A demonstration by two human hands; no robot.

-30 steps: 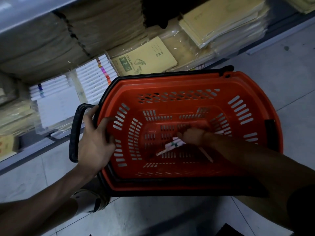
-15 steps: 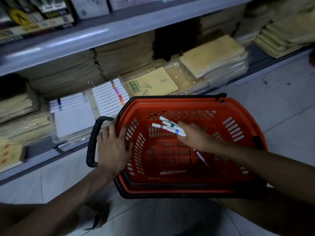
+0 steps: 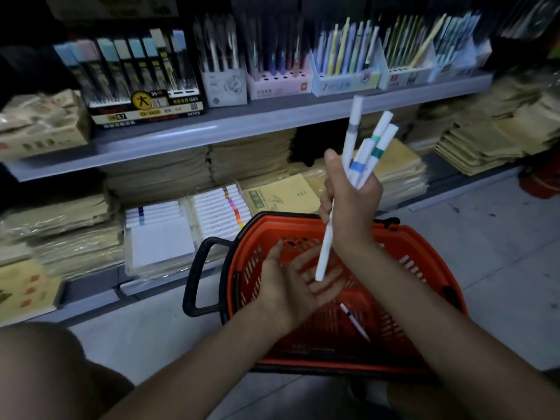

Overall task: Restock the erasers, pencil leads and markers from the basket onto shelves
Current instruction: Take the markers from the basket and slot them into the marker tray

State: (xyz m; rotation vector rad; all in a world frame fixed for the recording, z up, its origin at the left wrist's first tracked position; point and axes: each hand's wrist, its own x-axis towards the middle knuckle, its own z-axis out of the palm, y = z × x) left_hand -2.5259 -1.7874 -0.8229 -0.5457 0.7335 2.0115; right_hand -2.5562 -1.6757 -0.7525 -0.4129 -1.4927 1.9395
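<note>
Up out of the basket (image 3: 424, 268) comes the right hand (image 3: 351, 201), which a moment ago was down among the slats; it now holds the markers (image 3: 368, 147) raised in front of the lower shelf edge, while the left hand (image 3: 291, 283) has let go of the basket rim and lies palm up, fingers spread and holding nothing, just below the bundle. The right fingers are curled shut round the middle of several white markers that fan out above the thumb, their coloured bands just past the fingertips; one longer marker hangs down below the fist, its tip just over the left palm. One thin pen-like item (image 3: 354, 321) lies loose on the basket floor, beyond the left wrist. I judge the markers light, stiff and smooth, so a loose fan like this could slide or scissor apart. Best hold is probably round the barrels near mid-length, with the open left palm squaring the lower ends before they go to the marker boxes (image 3: 218, 210) left of the raised fist
</note>
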